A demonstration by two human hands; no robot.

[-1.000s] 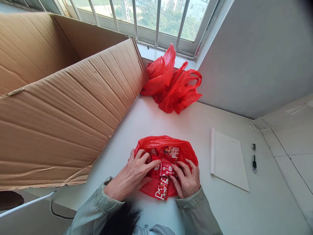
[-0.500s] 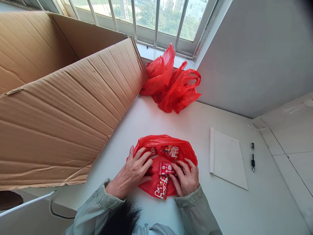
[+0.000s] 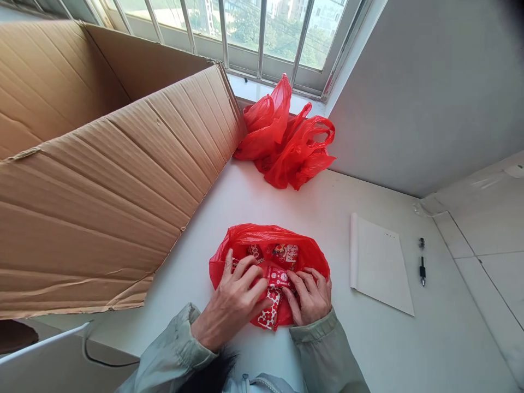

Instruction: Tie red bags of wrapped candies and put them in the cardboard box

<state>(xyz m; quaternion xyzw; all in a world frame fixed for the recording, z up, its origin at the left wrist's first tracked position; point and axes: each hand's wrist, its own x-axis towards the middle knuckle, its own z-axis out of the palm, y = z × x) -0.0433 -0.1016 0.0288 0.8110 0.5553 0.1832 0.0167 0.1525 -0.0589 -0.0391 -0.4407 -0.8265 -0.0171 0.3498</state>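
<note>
A red plastic bag (image 3: 262, 238) lies open and flat on the white table (image 3: 311, 218) right in front of me. Several small red-and-white wrapped packets (image 3: 282, 254) lie on it. My left hand (image 3: 235, 297) rests flat on the bag's left part, fingers stretched over the packets. My right hand (image 3: 311, 297) lies on the right part, its fingertips curled on a small red packet (image 3: 279, 277). A longer red packet with white flowers (image 3: 269, 314) sticks out between my hands.
A big open cardboard box (image 3: 106, 164) fills the left side. A heap of red plastic bags (image 3: 286, 139) lies by the barred window. A white sheet of paper (image 3: 379, 265) and a black pen (image 3: 422, 266) lie to the right.
Both hands have slid a little toward me on the bag. The bag's left edge has spread further out to the left.
</note>
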